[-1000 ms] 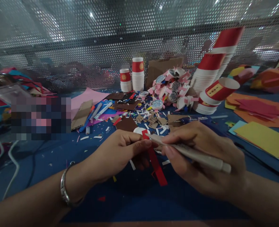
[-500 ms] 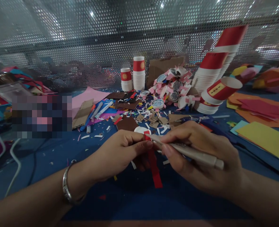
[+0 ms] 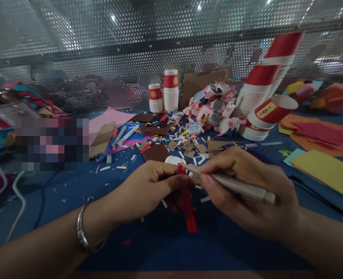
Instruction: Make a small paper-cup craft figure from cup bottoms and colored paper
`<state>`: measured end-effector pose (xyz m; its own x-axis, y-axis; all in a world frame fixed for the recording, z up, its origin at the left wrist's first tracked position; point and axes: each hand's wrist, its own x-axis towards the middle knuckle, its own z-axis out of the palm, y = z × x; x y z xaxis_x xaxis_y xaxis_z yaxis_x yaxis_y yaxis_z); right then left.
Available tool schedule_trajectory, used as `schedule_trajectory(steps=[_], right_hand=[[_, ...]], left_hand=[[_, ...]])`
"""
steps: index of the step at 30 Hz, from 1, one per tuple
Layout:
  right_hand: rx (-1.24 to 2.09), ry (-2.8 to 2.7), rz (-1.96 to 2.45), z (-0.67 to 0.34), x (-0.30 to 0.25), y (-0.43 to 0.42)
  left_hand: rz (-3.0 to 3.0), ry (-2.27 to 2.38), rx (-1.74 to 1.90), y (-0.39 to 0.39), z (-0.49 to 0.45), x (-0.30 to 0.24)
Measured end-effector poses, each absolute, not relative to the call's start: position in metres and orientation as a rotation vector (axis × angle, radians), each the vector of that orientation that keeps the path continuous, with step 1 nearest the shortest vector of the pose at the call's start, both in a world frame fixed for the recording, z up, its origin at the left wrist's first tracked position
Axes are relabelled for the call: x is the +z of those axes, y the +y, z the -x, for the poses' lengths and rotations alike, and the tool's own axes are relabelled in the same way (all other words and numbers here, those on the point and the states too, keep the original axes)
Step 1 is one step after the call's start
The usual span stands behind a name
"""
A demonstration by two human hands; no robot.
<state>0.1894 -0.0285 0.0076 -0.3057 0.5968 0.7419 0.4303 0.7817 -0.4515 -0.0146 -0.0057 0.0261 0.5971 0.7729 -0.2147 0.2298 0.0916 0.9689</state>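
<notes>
My left hand [image 3: 154,184] pinches a red paper strip [image 3: 190,211] between thumb and fingers; the strip's long end hangs down toward me. In my right hand [image 3: 247,186] is a grey-beige pen [image 3: 241,186], held in a writing grip. Its tip touches or nearly touches the top of the strip; I cannot tell which. Just behind my left fingers shows a white round paper piece [image 3: 174,159], partly hidden by them. A small piece of brown cardboard [image 3: 195,178] shows between the two hands.
Paper and cardboard scraps [image 3: 186,145] litter the blue table [image 3: 125,255]. Farther back are a heap of decorated paper discs [image 3: 212,108], stacked red-and-white cups [image 3: 170,91] and a leaning cup stack [image 3: 261,83]. Coloured sheets [image 3: 325,166] lie right; a white cable [image 3: 21,201] runs left.
The hanging end of the red strip has swung slightly left. The pen and my right hand have shifted a little, while my left hand stays nearly in place.
</notes>
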Motion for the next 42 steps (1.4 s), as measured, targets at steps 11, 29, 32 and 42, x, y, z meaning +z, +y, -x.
schedule_trajectory(steps=[11, 29, 32, 42], right_hand=[[0.136, -1.937, 0.780, -0.1882, 0.0086, -0.0292], [0.136, -1.937, 0.745, -0.1875, 0.0072, -0.0308], [0.148, -1.948, 0.758, -0.1888, 0.0063, -0.0294], [0.127, -1.950, 0.743, -0.1876, 0.0106, -0.0321]], left_hand=[[-1.473, 0.922, 0.493, -0.0069, 0.0168, 0.0261], [-1.418, 0.974, 0.505, -0.0067, 0.0169, 0.0259], [-1.411, 0.965, 0.498, -0.0075, 0.0160, 0.0272], [-1.413, 0.988, 0.490, -0.0066, 0.0154, 0.0282]])
